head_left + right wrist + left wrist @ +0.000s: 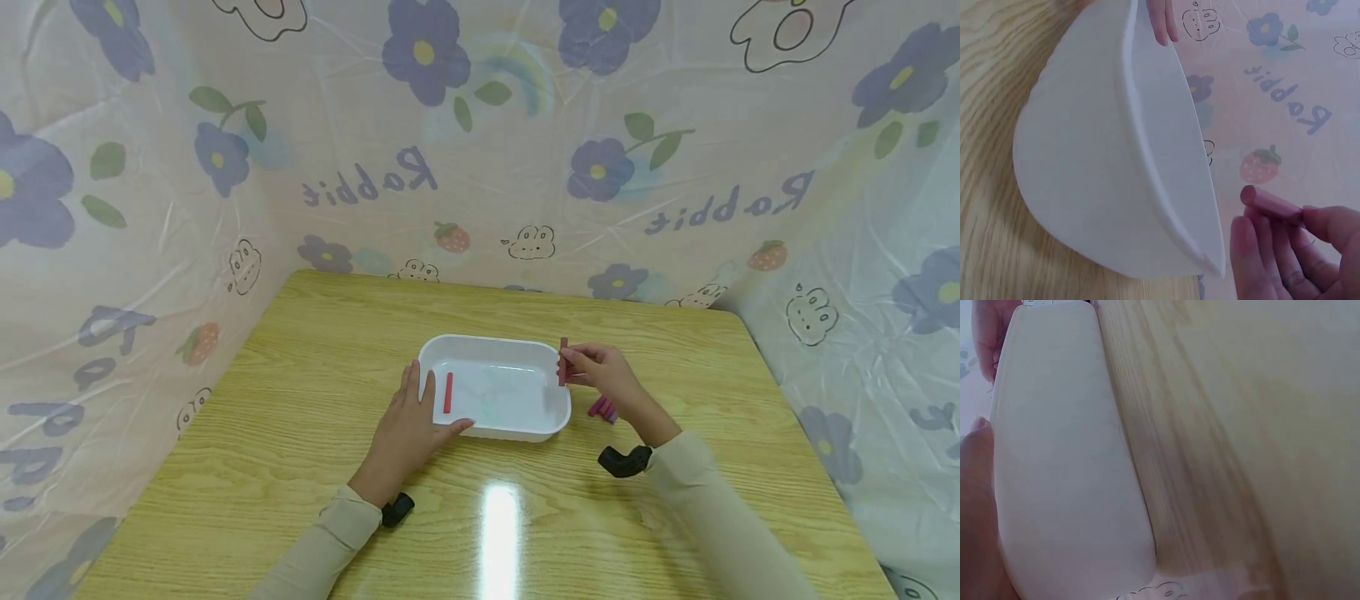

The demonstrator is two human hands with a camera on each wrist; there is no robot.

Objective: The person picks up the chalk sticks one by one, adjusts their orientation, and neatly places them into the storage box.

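Observation:
A white rectangular tray (501, 432) sits on the wooden table in the head view. My left hand (405, 429) rests on its left end, fingers straight over the rim and thumb along the front edge. Inside the tray, near that hand, lies a bright red crayon-like stick (448, 393). Above the tray's right end, my right hand (606, 375) pinches a dark red crayon-like stick (563, 358) between thumb and fingers. The right wrist view shows that stick's round end (1248, 194) pointing toward the tray. Below the right hand are several pink and purple sticks (602, 408), partly hidden.
The wooden table (322, 333) extends around the tray. Patterned cloth (480, 167) hangs behind it and on both sides. A black curved piece (625, 462) sits at the right wrist, another (397, 509) at the left.

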